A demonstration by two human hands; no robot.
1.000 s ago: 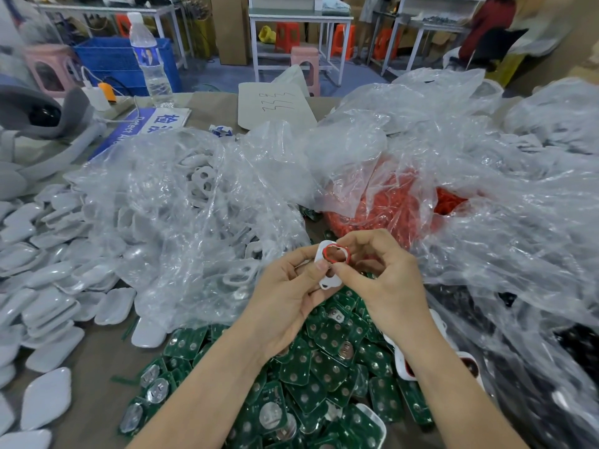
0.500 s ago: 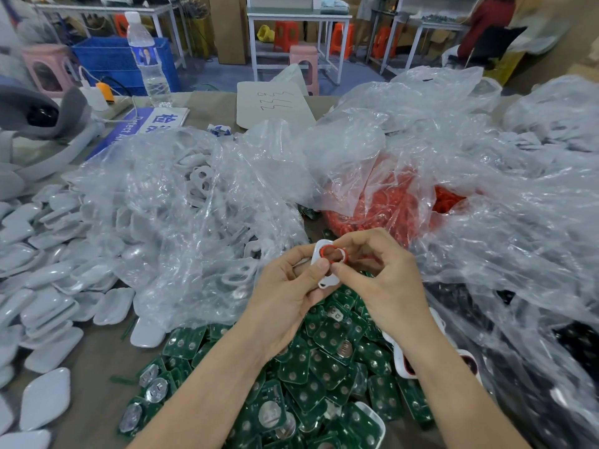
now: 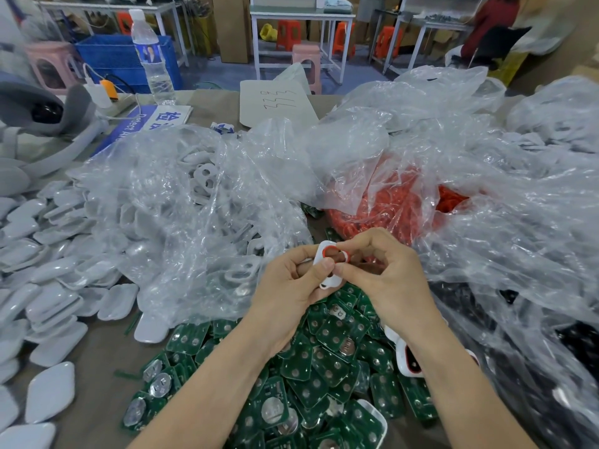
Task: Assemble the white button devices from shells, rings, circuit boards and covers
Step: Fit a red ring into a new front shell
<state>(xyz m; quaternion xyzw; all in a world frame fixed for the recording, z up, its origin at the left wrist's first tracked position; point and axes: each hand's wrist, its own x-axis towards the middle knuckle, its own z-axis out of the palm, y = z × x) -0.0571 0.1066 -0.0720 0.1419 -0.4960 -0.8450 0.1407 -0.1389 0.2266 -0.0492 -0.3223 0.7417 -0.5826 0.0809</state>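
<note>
Nearest me, under both forearms, lay the heap of green circuit boards (image 3: 327, 361), and just beside my right wrist sat two white devices (image 3: 409, 362) with red showing at their openings.

Above the boards my left hand (image 3: 287, 298) gripped the white shell (image 3: 319, 258). The thumb was pressed on its face and the other fingers were curled behind it. My right hand (image 3: 387, 277) met it from the other side, with thumb and forefinger pinching the red ring (image 3: 328, 245) against the shell's round opening. The remaining fingers were bent and loosely fanned above. I could not tell whether the ring was fully seated.

Compared with a second before, almost nothing had changed. Both hands kept the same grip at the same spot over the boards, and the ring's red arc still ran along the top of the opening.

Beyond my hands, the clear bag of white shells (image 3: 201, 202) lay to the left and the bag of red rings (image 3: 385, 209) to the right. The white covers (image 3: 39, 254) spread over the table's left side. Farthest off stood a water bottle (image 3: 150, 59) and a handwritten sheet (image 3: 275, 102).
</note>
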